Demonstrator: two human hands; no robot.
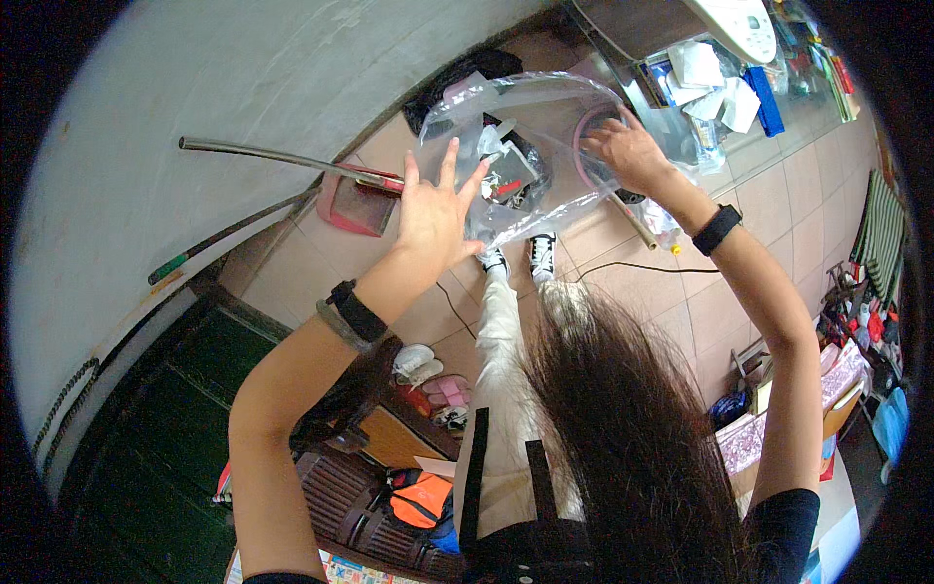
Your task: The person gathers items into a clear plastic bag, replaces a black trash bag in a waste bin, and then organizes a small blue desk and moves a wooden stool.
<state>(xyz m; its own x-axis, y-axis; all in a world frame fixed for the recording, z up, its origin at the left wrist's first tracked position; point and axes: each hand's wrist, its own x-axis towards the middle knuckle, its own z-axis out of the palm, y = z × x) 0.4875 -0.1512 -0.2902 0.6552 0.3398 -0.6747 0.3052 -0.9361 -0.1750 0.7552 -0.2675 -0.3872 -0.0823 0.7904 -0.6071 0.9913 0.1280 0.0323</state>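
A clear plastic bag (545, 92) is spread wide between my two hands, its mouth facing up. My left hand (433, 209) presses against the bag's left side, fingers stretched and spread. At the far right edge of the bag is my right hand (628, 154), fingers apart and partly behind or against the film; whether they are inside it I cannot tell. Litter (508, 180), with white scraps and a red piece, shows through the film in the middle. A pinkish round rim (582, 146), perhaps a bin's, is seen by my right fingers.
A red dustpan (358, 206) with a long metal handle lies left of my hand. A glass-topped table (686, 122) with papers stands at the right. A black cord (642, 266) crosses the tiles. Shoes (418, 365) and a brown wooden bench (345, 496) are near my left side.
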